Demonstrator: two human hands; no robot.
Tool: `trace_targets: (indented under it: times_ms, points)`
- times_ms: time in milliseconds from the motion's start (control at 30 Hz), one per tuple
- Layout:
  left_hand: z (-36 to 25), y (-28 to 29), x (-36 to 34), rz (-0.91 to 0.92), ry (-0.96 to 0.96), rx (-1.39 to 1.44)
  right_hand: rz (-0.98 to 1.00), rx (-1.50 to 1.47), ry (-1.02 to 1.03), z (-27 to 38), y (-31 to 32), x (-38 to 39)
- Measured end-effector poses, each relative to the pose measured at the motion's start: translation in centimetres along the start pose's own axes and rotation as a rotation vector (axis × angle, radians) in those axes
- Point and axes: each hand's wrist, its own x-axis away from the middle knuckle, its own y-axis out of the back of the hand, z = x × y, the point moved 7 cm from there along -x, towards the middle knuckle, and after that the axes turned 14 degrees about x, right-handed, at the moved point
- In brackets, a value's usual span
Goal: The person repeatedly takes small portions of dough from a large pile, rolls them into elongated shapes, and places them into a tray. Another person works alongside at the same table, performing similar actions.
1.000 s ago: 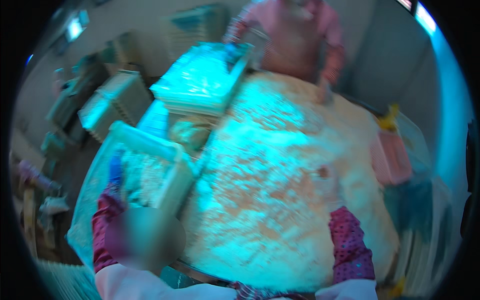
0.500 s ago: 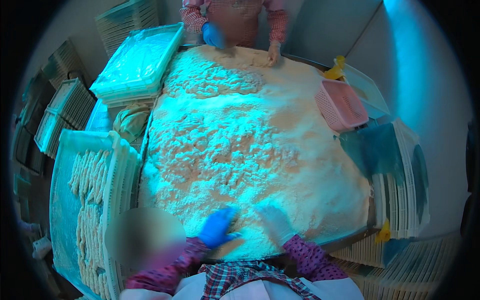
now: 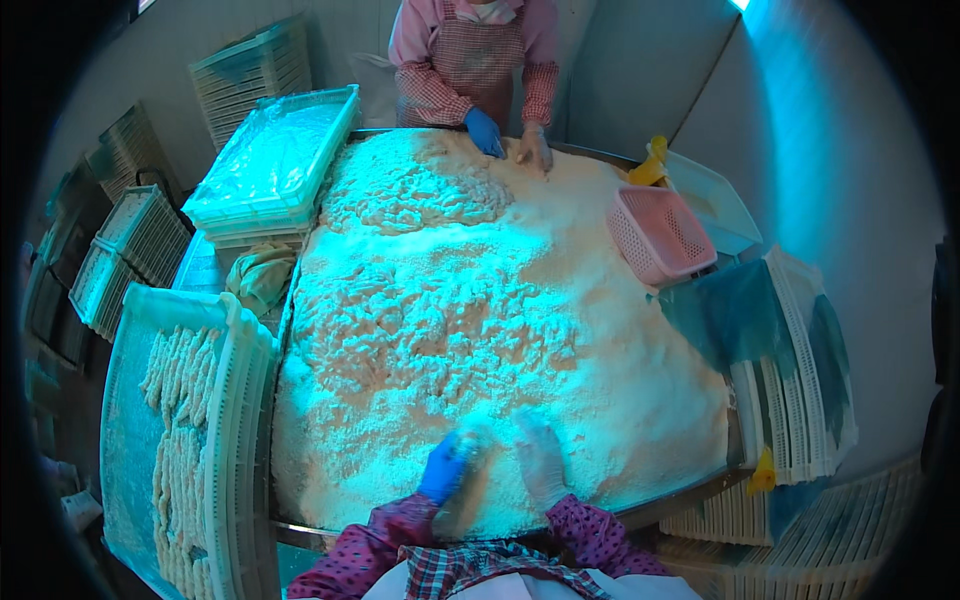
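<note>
Now both hands, the left hand (image 3: 446, 466) in a blue glove and the right hand (image 3: 540, 462) in a pale one, press open into the crumb heap (image 3: 480, 300) on the bench (image 3: 690, 497) at lower centre.

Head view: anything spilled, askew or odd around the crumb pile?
Nothing looks spilled. The crumb pile fills the table; both hands press into its near edge. Only oddity: a crumpled cloth wedged between the trays.

Desk (image 3: 690, 495) mostly buried under crumb pile (image 3: 480, 320); both hands' fingers (image 3: 462, 443) sunk in it at near edge. Coworker beyond pile cropped above the shoulders.
</note>
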Motion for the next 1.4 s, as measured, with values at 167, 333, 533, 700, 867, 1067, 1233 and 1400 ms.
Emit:
trace_targets:
  times_ms: [167,333,533,700,867,1067,1233,1400]
  points:
    - [-2.0,-2.7,2.3,0.151,-0.099,0.614,0.014,-0.104,0.272,8.4,-1.0,-0.5]
    - [0.0,-2.2,3.1,0.03,0.107,1.069,-0.096,-0.218,0.193,8.4,-2.9,-0.3]
    - [-3.5,-2.7,4.4,0.012,0.298,0.913,-0.1,-0.257,0.092,7.3,-1.5,-3.3]
    - [-2.4,-0.4,0.5,-0.244,-0.319,1.044,0.082,-0.563,0.286,8.4,-5.4,-5.4]
    - [-4.5,5.0,4.1,-0.05,0.205,1.28,-0.215,0.128,-0.032,-3.6,-4.2,-17.1]
    - [-20.1,19.3,9.9,-0.184,-0.365,1.44,-0.147,0.28,0.069,-6.1,-6.4,-21.8]
    - [-23.5,41.1,24.3,-1.161,-0.79,0.513,-0.051,0.098,-0.105,-8.6,-8.4,-22.8]
    - [-11.1,58.1,28.8,-0.915,-0.03,0.095,-0.049,-0.553,-0.206,-13.6,-9.6,-23.1]
